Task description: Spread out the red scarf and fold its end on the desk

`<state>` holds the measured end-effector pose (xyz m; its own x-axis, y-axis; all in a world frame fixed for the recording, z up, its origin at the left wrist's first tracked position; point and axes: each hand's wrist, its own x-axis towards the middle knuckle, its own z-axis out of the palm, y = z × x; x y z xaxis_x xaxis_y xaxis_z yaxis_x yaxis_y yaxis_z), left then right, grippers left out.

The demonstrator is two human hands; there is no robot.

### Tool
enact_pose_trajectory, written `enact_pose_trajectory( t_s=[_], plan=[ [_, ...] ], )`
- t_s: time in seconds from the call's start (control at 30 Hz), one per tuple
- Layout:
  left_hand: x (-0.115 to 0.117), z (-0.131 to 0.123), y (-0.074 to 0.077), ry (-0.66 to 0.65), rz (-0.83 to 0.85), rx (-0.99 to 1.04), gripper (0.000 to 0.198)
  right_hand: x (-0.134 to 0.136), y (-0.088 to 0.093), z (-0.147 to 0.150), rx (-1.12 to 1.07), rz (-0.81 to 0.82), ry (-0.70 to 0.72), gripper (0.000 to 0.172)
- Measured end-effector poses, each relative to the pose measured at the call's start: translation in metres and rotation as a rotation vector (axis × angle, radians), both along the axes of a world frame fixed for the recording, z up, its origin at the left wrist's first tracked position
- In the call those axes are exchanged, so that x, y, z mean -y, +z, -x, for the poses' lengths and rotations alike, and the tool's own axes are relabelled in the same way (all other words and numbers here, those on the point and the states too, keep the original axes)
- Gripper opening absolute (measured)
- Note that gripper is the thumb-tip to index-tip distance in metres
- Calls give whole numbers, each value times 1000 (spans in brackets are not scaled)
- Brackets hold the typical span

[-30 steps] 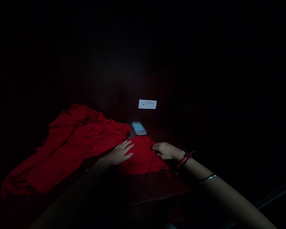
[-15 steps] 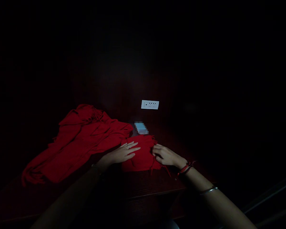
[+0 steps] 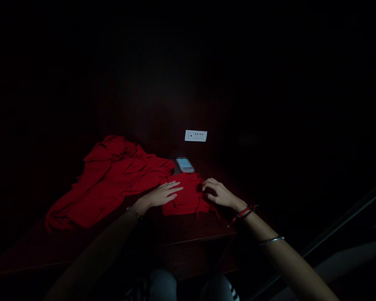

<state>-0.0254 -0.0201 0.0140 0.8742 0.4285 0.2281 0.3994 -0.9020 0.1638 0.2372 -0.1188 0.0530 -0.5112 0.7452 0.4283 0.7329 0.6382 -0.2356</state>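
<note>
A folded red cloth (image 3: pixel 188 202) with fringe along its right side lies near the front edge of a dark table (image 3: pixel 188 234). My left hand (image 3: pixel 163 194) rests flat on its left part, fingers spread, a ring on one finger. Over the fringed right edge is my right hand (image 3: pixel 217 193), its fingers curved and apart, with nothing visible between them. To the left, a larger red fringed cloth (image 3: pixel 113 179) lies crumpled, its near end reaching toward the front left of the table.
A phone-like object with a blurred, lit screen (image 3: pixel 185 164) lies just behind the folded cloth. On the dark wall behind is a white socket panel (image 3: pixel 196 136). My knees (image 3: pixel 163 284) show below the table edge. A pale rail (image 3: pixel 338 230) slants at the right.
My right hand has let go of the fringed edge and its fingers have opened slightly. The left hand stays on the cloth. The view has shifted a little, bringing my knees into sight.
</note>
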Motion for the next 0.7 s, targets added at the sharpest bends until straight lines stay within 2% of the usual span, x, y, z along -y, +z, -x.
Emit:
enact_pose_trajectory(
  t_s=[0.1,0.23,0.4,0.53,0.6,0.7],
  plan=[
    [1,1,-1,3,0,21,39,-5,-7,16,117,77,45,20],
    [3,-1,4,15,-33,19,38,-13,-21,20,118,79,33,16],
    [10,-36,18,191,-54,-107,34,-20,-25,17,93,58,50,17],
    [10,-67,7,251,-28,-100,52,-20,-21,10,145,96,75,19],
    [7,-72,-1,237,10,-113,59,-19,-21,2,184,121,76,20],
    [2,-69,-7,194,17,-103,61,-17,-26,-14,240,170,22,22]
  ],
)
